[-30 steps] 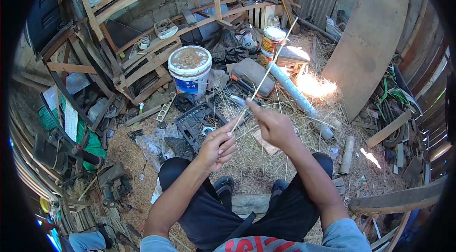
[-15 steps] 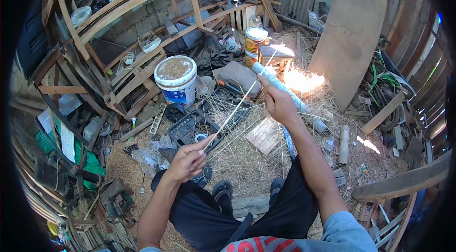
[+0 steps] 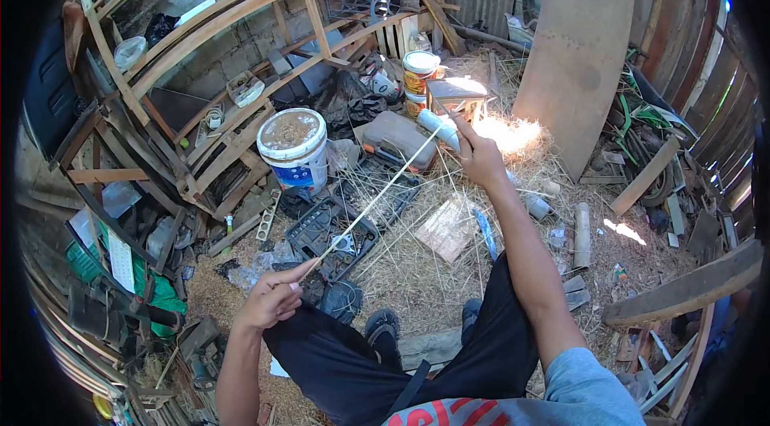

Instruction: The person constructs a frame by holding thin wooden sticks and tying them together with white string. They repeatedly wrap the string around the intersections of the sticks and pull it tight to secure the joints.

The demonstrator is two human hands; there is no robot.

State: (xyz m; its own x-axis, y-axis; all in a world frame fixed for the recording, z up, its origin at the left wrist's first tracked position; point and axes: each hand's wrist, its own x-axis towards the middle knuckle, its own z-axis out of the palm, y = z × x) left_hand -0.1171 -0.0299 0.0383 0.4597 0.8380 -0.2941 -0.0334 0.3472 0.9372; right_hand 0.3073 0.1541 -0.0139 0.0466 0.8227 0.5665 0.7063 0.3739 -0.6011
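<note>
A long thin pale strip [image 3: 377, 193] stretches between my two hands above the straw-covered floor. My left hand [image 3: 271, 299] pinches its near end, low and left, over my black-trousered knee. My right hand [image 3: 480, 157] is raised far forward and holds the far end near a grey pipe [image 3: 437, 125]. The strip runs straight and taut on a diagonal, passing over a dark plastic tool tray [image 3: 330, 229].
A white bucket [image 3: 293, 145] filled with sawdust stands left of centre. Paint tins [image 3: 420, 73], a grey tool case [image 3: 399, 137] and a wooden rack [image 3: 224, 65] lie behind. A large wooden board [image 3: 581, 49] leans at the right. A power tool [image 3: 200, 342] sits low left.
My hands have drawn apart along the strip: the right hand reached farther forward, the left pulled down and left. The camera view tilted slightly.
</note>
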